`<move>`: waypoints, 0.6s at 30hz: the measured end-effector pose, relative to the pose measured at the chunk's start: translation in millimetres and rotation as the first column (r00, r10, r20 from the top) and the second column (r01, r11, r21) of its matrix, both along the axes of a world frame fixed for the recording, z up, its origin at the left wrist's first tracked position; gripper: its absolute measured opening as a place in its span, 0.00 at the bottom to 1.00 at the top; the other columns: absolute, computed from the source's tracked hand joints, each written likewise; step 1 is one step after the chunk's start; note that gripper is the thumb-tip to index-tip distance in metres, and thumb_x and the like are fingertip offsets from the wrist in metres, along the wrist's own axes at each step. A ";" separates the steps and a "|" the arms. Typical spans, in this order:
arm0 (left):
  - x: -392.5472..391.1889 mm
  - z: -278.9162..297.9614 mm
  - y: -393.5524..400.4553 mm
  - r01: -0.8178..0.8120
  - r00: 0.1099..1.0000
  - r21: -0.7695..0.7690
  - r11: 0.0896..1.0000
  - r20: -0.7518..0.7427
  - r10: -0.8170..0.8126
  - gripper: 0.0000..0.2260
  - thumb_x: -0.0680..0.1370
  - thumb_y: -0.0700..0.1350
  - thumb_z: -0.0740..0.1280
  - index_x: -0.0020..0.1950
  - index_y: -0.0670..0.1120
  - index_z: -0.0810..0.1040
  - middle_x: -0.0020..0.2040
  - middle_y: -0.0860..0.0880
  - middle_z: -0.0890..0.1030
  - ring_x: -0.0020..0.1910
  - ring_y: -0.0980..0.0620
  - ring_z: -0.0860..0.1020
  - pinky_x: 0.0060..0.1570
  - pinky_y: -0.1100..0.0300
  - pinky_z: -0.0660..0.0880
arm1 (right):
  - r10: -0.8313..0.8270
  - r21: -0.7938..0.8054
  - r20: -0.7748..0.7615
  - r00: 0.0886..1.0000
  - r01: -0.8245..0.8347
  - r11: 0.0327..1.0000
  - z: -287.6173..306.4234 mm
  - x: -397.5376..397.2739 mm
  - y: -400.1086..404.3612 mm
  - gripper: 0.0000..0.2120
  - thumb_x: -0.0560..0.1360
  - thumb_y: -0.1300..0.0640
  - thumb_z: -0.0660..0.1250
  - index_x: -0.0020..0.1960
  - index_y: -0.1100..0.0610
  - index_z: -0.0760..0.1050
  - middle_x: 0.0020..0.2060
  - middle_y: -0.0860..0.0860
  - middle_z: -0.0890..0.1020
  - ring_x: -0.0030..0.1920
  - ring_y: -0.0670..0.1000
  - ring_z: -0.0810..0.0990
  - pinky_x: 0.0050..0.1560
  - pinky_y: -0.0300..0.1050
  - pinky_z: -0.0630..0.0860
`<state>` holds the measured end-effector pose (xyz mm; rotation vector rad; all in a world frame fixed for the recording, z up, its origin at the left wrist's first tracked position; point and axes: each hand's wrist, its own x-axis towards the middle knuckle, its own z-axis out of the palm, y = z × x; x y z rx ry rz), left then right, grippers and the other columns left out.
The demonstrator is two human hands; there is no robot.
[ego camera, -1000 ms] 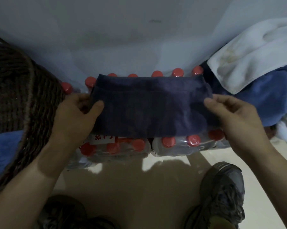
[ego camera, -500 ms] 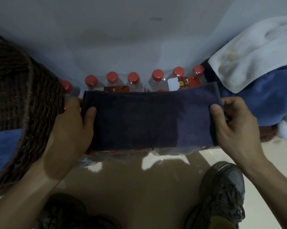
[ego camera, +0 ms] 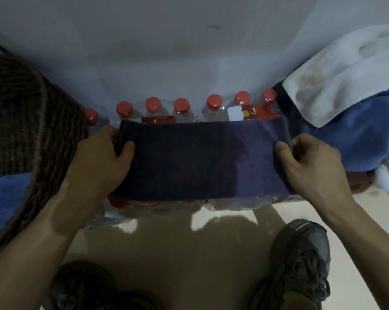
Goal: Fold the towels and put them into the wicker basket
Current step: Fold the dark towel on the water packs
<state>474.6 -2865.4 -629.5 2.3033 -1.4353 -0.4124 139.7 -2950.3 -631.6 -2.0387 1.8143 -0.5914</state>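
Note:
A dark navy towel, folded into a long band, lies flat on top of packs of water bottles. My left hand grips its left end, thumb on top and fingers underneath. My right hand grips the right end the same way. The brown wicker basket stands at the left, touching my left wrist, with a blue towel inside it. At the right a white towel lies over a blue towel in a heap.
Shrink-wrapped bottles with red caps stand against a pale wall and serve as the work surface. My two shoes are on the beige floor below.
The far edge of the navy towel has been brought toward me, so the band is narrower and the back row of red caps is uncovered. Both hands have kept hold of the ends.

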 end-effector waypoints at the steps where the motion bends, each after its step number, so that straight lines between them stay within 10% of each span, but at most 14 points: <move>1: 1.2 0.7 -0.9 -0.002 1.000 0.018 1.000 -0.016 0.003 0.08 0.78 0.49 0.65 0.48 0.45 0.71 0.33 0.54 0.73 0.32 0.57 0.71 0.34 0.58 0.70 | -0.006 0.006 -0.002 1.000 0.006 1.000 0.6 0.4 0.1 0.19 0.77 0.50 0.66 0.34 0.60 0.68 0.26 0.52 0.73 0.32 0.57 0.70 0.35 0.48 0.60; 13: 8.8 9.3 -4.6 0.074 0.997 0.177 0.981 -0.046 -0.067 0.07 0.76 0.45 0.68 0.47 0.46 0.70 0.34 0.54 0.71 0.34 0.59 0.70 0.31 0.64 0.63 | -0.019 0.042 -0.045 0.999 0.021 0.999 5.6 4.8 0.4 0.17 0.74 0.53 0.67 0.32 0.59 0.66 0.24 0.49 0.70 0.31 0.59 0.69 0.35 0.47 0.60; 18: 1.4 10.7 -4.9 0.035 0.991 0.101 0.994 0.127 -0.048 0.13 0.77 0.53 0.66 0.48 0.44 0.72 0.35 0.48 0.75 0.38 0.44 0.76 0.35 0.56 0.70 | -0.021 0.119 -0.064 0.998 0.029 0.992 6.2 5.4 -2.3 0.10 0.70 0.50 0.68 0.40 0.54 0.70 0.29 0.44 0.73 0.35 0.54 0.69 0.38 0.45 0.63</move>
